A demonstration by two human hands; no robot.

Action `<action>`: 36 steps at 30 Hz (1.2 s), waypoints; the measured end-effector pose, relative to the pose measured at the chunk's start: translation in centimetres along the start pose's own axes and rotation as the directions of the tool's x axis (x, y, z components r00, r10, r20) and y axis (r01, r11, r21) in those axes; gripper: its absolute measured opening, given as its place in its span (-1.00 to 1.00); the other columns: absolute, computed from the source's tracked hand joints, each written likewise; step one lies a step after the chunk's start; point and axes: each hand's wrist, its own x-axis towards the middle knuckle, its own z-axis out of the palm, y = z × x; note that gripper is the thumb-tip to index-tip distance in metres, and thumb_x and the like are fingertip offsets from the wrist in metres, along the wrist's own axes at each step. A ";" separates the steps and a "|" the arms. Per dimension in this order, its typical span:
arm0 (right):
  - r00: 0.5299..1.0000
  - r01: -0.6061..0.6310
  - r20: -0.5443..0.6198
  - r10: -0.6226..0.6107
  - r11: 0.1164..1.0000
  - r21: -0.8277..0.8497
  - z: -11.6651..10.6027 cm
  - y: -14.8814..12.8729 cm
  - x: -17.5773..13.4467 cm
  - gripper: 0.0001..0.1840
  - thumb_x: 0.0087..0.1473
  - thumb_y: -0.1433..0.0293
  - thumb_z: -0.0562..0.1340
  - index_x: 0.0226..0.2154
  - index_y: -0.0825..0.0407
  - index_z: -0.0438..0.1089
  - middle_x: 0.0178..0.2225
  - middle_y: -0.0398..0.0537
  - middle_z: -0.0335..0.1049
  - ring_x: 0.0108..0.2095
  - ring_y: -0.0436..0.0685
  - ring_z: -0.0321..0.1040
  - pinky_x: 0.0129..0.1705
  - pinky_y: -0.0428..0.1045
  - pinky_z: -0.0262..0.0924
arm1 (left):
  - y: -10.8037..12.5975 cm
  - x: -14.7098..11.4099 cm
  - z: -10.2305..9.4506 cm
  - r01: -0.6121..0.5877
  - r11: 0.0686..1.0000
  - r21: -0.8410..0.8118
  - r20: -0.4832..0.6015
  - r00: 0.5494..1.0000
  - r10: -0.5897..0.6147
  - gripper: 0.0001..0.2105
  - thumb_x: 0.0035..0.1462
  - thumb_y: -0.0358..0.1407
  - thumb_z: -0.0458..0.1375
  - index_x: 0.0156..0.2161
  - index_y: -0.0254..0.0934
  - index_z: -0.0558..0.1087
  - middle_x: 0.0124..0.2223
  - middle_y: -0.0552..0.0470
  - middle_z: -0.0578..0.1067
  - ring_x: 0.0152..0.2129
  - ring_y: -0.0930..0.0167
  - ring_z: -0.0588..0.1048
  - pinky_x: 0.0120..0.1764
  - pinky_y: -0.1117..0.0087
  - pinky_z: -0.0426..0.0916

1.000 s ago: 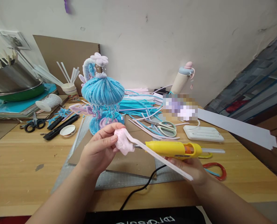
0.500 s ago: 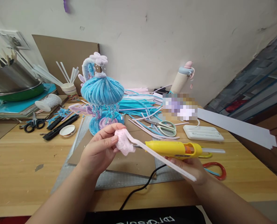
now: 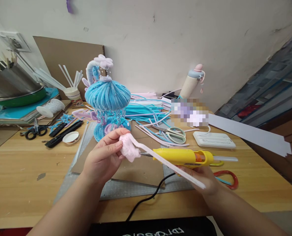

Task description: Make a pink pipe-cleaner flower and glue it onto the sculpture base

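Observation:
My left hand [image 3: 104,154] pinches a fluffy pink bundle of pipe cleaner [image 3: 129,149] between thumb and fingers. From the bundle a long pink strip [image 3: 170,165] runs down to the right, passing in front of the yellow glue gun [image 3: 177,156]. My right hand [image 3: 202,177] is closed around the gun's grip, which is largely hidden. The gun's metal nozzle is at the bundle's right edge, and a clear glue stick [image 3: 225,158] juts from its back. Behind my left hand stands a blue and pink jellyfish-like pipe cleaner figure [image 3: 108,95].
Cardboard [image 3: 141,170] lies on a grey cutting mat [image 3: 64,186] below my hands. A black cord [image 3: 146,200] crosses the front. Scissors [image 3: 175,135], blue pipe cleaners [image 3: 146,109] and a white power bank [image 3: 214,140] lie behind. A bottle [image 3: 191,83] stands by the wall.
My left hand has shifted slightly left and up with the pink bundle, so more of the nozzle shows. The glue gun has hardly moved.

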 end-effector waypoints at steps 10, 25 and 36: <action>0.987 0.054 -0.149 -0.062 0.997 -0.054 -0.1 0.4 -0.5 -0.76 0.00 0.20 0.38 -0.25 -0.07 0.54 -0.34 -0.05 0.56 -0.35 0.17 0.49 -0.29 0.06 0.46 | -0.3 0.0 0.9 0.017 0.998 -0.068 0.021 1.000 -0.016 -0.77 -0.08 -0.40 0.34 -0.23 -0.28 0.55 -0.35 0.03 0.56 -0.47 0.42 0.53 -0.42 0.47 0.47; 0.991 0.071 -0.112 -0.075 0.997 -0.039 0.0 0.1 0.0 -0.84 0.07 0.19 0.33 -0.34 -0.10 0.54 -0.47 -0.08 0.46 -0.44 0.12 0.39 -0.41 -0.01 0.36 | -0.7 0.3 1.1 0.136 0.965 -0.224 0.021 0.991 -0.135 -0.76 -0.07 -0.48 0.31 -0.22 -0.30 0.55 -0.36 0.05 0.60 -0.49 0.45 0.56 -0.43 0.53 0.47; 0.988 0.108 -0.094 -0.120 0.986 -0.124 0.2 0.0 0.1 -0.82 0.11 0.21 0.30 -0.25 -0.10 0.54 -0.36 -0.04 0.53 -0.37 0.16 0.43 -0.32 0.04 0.38 | -0.7 0.3 1.2 0.115 0.971 -0.207 0.010 0.993 -0.116 -0.77 -0.06 -0.47 0.31 -0.22 -0.30 0.55 -0.36 0.05 0.60 -0.48 0.47 0.57 -0.41 0.53 0.48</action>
